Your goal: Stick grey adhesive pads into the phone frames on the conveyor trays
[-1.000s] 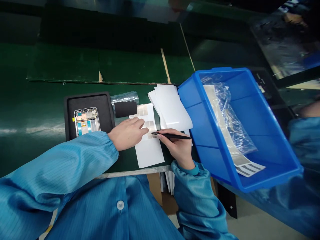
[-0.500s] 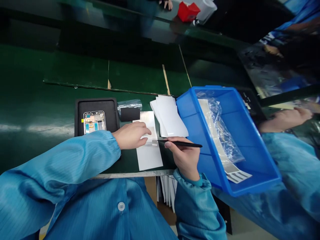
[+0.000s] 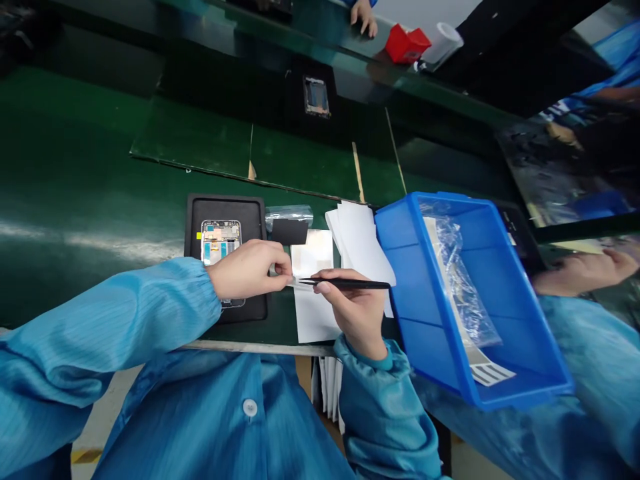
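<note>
My right hand (image 3: 355,310) holds black tweezers (image 3: 363,284) in a pinch, their tips pointing left. Those tips meet a small pale strip (image 3: 297,282), and the closed fingertips of my left hand (image 3: 250,268) grip its other end. Below the strip lies a white sheet (image 3: 316,323), with a lighter label piece on its upper part. Under and beside my left wrist, an opened phone (image 3: 221,233) with exposed inner parts rests in a black tray (image 3: 256,308); my hand and sleeve cover part of the phone.
A dark card (image 3: 290,232) and clear film (image 3: 290,215) lie behind the sheet. White papers (image 3: 364,237) stand beside a blue bin (image 3: 417,333) holding plastic bags (image 3: 463,287) and a label strip (image 3: 490,372). Another phone (image 3: 317,97) sits farther back. A co-worker's arm (image 3: 583,273) is at right.
My left hand has lifted from the sheet and closed on the small strip, which the tweezers also touch. The view has shifted, and a second phone appears at the back.
</note>
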Demonstrator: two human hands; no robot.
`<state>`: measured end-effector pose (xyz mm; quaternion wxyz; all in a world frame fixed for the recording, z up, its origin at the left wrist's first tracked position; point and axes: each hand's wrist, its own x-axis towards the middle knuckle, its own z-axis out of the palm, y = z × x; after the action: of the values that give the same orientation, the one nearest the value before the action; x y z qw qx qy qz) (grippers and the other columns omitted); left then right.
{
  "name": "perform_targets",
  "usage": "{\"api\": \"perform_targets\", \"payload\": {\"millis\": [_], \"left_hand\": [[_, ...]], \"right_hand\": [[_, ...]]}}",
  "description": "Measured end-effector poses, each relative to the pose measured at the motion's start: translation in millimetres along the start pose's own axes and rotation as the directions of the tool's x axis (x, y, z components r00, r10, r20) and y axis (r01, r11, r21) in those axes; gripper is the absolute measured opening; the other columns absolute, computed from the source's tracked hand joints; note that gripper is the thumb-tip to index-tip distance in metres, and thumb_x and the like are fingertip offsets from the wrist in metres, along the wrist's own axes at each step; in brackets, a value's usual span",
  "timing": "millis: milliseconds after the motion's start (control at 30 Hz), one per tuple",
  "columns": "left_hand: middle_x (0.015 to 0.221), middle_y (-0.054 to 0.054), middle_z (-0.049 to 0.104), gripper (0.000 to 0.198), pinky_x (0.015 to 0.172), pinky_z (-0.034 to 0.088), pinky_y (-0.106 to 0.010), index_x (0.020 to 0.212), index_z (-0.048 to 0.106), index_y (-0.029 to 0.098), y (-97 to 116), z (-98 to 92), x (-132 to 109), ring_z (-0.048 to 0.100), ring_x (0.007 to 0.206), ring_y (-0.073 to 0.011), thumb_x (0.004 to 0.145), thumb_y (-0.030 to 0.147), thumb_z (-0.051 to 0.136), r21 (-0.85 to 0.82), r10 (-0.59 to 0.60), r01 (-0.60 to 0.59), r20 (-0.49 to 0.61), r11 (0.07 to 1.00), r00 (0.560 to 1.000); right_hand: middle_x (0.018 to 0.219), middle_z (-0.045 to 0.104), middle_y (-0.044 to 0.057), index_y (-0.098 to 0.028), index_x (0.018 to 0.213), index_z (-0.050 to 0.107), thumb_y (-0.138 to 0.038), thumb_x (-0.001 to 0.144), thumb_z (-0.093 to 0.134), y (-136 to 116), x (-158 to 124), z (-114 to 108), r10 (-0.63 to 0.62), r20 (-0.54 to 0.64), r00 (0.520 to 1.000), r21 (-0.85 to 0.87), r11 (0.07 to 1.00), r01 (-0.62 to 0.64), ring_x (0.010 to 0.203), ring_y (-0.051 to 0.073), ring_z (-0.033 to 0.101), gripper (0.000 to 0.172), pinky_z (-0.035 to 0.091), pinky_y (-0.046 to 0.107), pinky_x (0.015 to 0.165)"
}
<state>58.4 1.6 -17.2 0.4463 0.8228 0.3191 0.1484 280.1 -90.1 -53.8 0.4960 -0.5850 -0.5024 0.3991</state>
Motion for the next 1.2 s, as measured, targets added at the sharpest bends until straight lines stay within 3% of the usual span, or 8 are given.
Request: {"api": "perform_targets", "payload": {"millis": [267,400,500,700,967,1200], "left_hand": [[0.083,0.001,0.067,0.009,0.067,0.045,-0.023,0.083,0.073,0.018,-14.7,-11.5,-19.2,0.062,0.073,-0.0107,0.083,0.014,0.065,0.002,-0.007,0.007,-0.049,1.000,0.999],[0.085,0.000,0.070,0.010,0.071,0.048,-0.024,0.087,0.074,0.019,-22.6,-19.6,-24.9,0.063,0.076,-0.0124,0.085,0.017,0.064,-0.009,-0.011,0.010,-0.067,1.000,0.998],[0.088,0.000,0.071,0.013,0.075,0.049,-0.026,0.095,0.074,0.020,-35.0,-32.6,-33.7,0.065,0.079,-0.0136,0.085,0.021,0.065,0.032,-0.024,0.030,-0.149,0.999,0.989],[0.095,-0.004,0.071,0.018,0.081,0.051,-0.030,0.097,0.073,0.017,-75.1,-57.5,-67.6,0.065,0.088,-0.0173,0.091,0.026,0.059,0.295,0.023,0.092,-0.365,0.951,0.931],[0.095,-0.006,0.067,0.021,0.079,0.050,-0.031,0.098,0.073,0.018,-100.9,-57.1,-85.2,0.061,0.088,-0.0182,0.095,0.028,0.054,0.468,0.164,-0.024,-0.261,0.884,0.951],[0.094,-0.006,0.065,0.022,0.077,0.050,-0.031,0.095,0.071,0.017,-98.1,-55.5,-83.0,0.060,0.087,-0.0190,0.096,0.026,0.052,0.547,0.190,-0.033,-0.233,0.836,0.954]], "right_hand": [[0.086,0.076,0.003,-0.025,0.088,0.076,-0.029,0.076,0.084,-9.1,9.3,29.2,0.019,0.087,0.996,-0.014,1.000,-0.018,0.074,0.021,0.073,0.016,0.065,0.035,0.070],[0.083,0.076,0.003,-0.024,0.087,0.075,-0.031,0.076,0.083,-10.0,12.8,39.9,0.016,0.076,0.997,-0.030,0.999,-0.014,0.066,0.019,0.071,0.015,0.064,0.034,0.063],[0.082,0.076,0.004,-0.023,0.086,0.074,-0.034,0.078,0.082,-10.1,15.2,47.7,0.014,0.045,0.999,-0.039,0.999,-0.012,0.061,0.019,0.070,0.016,0.062,0.034,0.058],[0.074,0.074,0.003,-0.023,0.082,0.075,-0.035,0.075,0.084,-20.5,26.1,75.4,0.050,0.024,0.998,-0.042,0.998,-0.049,0.058,0.018,0.069,0.017,0.061,0.031,0.055],[0.075,0.075,0.003,-0.020,0.080,0.074,-0.042,0.072,0.084,-30.4,48.3,129.7,0.164,0.101,0.981,-0.053,0.986,-0.159,0.064,0.019,0.072,0.025,0.064,0.031,0.063],[0.074,0.076,0.003,-0.019,0.081,0.074,-0.038,0.074,0.083,-24.1,43.4,142.2,0.178,0.069,0.982,-0.081,0.982,-0.172,0.061,0.018,0.071,0.022,0.063,0.030,0.059]]}}
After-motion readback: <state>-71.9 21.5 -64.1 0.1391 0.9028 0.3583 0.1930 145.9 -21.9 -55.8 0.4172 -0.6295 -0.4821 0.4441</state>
